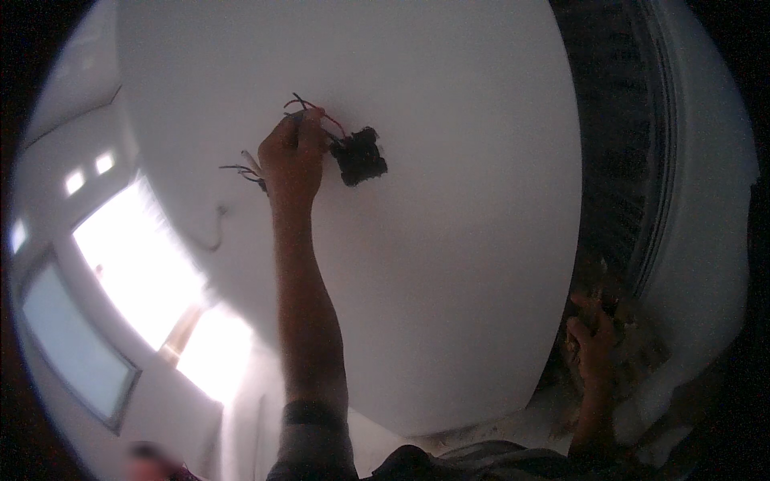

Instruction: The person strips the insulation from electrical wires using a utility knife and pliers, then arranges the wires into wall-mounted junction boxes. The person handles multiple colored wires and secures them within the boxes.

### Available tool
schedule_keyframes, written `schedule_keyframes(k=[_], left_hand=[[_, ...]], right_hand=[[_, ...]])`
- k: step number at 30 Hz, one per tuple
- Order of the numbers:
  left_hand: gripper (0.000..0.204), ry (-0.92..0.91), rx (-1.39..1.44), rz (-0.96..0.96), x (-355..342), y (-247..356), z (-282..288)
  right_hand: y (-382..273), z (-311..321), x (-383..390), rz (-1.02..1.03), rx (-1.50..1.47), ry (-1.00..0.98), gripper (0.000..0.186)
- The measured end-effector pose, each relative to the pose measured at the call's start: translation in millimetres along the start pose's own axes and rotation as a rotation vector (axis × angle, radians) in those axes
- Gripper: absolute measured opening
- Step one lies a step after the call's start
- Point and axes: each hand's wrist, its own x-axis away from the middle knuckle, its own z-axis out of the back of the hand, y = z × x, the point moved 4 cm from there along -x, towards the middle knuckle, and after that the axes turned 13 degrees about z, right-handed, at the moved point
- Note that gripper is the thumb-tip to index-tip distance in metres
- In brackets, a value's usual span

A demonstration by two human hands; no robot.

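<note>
My left hand (293, 152) is raised against the white surface, its fingers pinched closed on thin electrical wires. Red and dark wire ends (300, 103) stick out above the fingertips, and a red wire (335, 122) curves down toward a dark, rough-edged square hole (358, 157). Left of my wrist, a second bunch of wires (250, 169), pale and dark blue, pokes out of the surface. Low at the right, in dim light, my right hand (592, 346) has its fingers curled. Something seems to be in them, but shadow hides its kind.
The broad white surface (457, 264) fills the middle. At its right runs a dark recess (613, 136) with ribbed edges. A bent pale wire or pipe (218, 231) hangs left of my forearm. Bright window openings (140, 256) lie at the left, and another person (152, 463) is at the bottom left.
</note>
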Motion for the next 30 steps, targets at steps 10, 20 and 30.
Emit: schedule_keyframes(k=[10,20,30], left_hand=[[0.021,-0.260,0.026,-0.295,-15.7,1.1,-7.1],[0.016,0.100,-0.755,-0.802,-29.0,17.9,-22.2],[0.029,-0.273,-0.255,-0.104,-15.9,32.0,11.6]], right_hand=[[15.9,-2.6,0.1,-0.063,-0.003,-0.056,0.039],[14.2,-11.7,5.6,0.008,-0.009,-0.075,0.035],[25.5,-11.8,12.7,-0.152,-0.105,-0.081,0.038]])
